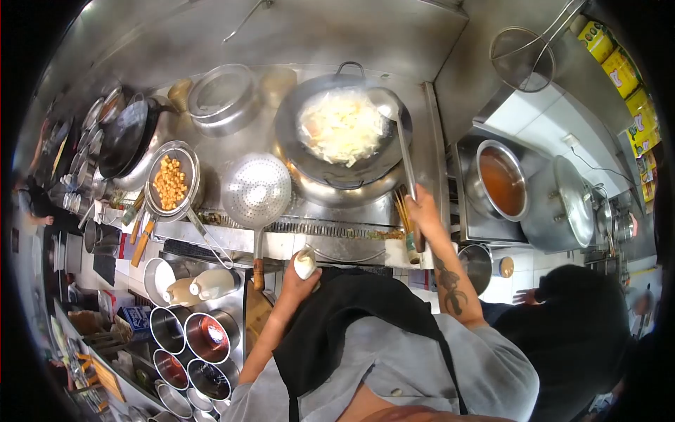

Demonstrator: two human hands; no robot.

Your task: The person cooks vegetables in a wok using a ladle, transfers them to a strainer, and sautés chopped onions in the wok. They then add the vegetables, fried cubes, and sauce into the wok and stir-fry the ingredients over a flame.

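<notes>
My right hand (pixel 422 211) is closed around the handle of a long metal ladle (pixel 406 151). The ladle's bowl rests at the right side of a black wok (pixel 288 126), against a heap of pale shredded food (pixel 341 126), perhaps cabbage. Steam blurs the food a little. Close to my apron, my left hand (pixel 301 281) grips a white bundle (pixel 305 263) that looks like a folded cloth. Left of the wok lies a perforated skimmer (pixel 256 190), its wooden-ended handle near my left hand. Beside my right hand stand several thin wooden sticks (pixel 403 211).
A strainer (pixel 169 184) holding browned cubes sits at the left, with a lidded pot (pixel 223 95) behind it. On the right are a bowl of orange-brown liquid (pixel 500 184) and a large pot (pixel 559 211). Sauce pots (pixel 211 336) stand lower left. A person in black (pixel 569 337) is close on my right.
</notes>
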